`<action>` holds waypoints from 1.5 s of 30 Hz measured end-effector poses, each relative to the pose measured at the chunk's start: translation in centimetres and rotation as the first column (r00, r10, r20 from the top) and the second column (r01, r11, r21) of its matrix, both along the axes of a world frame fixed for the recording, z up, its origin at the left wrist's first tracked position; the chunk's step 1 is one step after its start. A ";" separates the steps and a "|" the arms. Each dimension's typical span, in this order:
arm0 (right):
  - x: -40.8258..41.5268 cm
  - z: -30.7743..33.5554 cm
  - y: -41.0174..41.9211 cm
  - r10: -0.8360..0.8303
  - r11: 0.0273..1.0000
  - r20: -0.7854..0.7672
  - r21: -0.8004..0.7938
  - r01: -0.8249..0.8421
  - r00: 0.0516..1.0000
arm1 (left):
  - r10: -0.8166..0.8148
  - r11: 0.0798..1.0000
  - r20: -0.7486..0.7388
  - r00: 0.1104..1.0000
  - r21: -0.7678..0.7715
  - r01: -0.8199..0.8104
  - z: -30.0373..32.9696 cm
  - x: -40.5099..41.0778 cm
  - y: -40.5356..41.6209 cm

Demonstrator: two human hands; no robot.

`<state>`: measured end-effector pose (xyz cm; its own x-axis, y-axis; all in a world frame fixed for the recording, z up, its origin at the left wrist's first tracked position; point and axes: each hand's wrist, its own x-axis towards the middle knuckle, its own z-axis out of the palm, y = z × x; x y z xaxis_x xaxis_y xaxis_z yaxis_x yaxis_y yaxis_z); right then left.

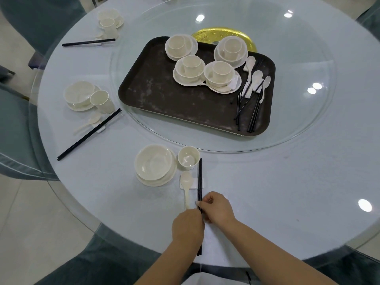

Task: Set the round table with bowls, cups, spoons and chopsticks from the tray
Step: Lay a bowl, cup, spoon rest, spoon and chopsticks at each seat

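Observation:
A pair of black chopsticks lies on a small white rest at the near place setting, pointing away from me. My left hand and my right hand both pinch the chopsticks near their lower half. Just left of the chopsticks lies a cream spoon. Behind the spoon stands a cream cup, with a cream bowl on its saucer to the left. The dark tray on the glass turntable holds several bowl-and-cup stacks, spoons and black chopsticks.
Two other settings lie along the table's left edge, a middle one with long chopsticks and a far one. A gold plate shows behind the tray. Grey-green chairs ring the table.

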<state>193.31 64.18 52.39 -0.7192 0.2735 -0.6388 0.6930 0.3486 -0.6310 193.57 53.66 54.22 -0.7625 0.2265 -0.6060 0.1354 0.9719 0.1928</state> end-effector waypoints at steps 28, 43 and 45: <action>0.0 -0.2 0.0 0.038 0.999 0.010 0.031 -0.038 0.999 | 0.022 1.000 0.019 1.000 -0.005 -0.022 0.5 -0.3 0.3; 0.1 0.0 -0.1 0.027 1.000 0.013 0.005 -0.027 1.000 | 0.020 1.000 0.018 1.000 0.011 -0.020 0.7 -0.4 0.0; 0.1 0.1 -0.1 0.026 1.000 0.011 -0.002 -0.026 1.000 | 0.023 1.000 0.023 0.999 0.004 -0.023 0.8 -0.4 0.1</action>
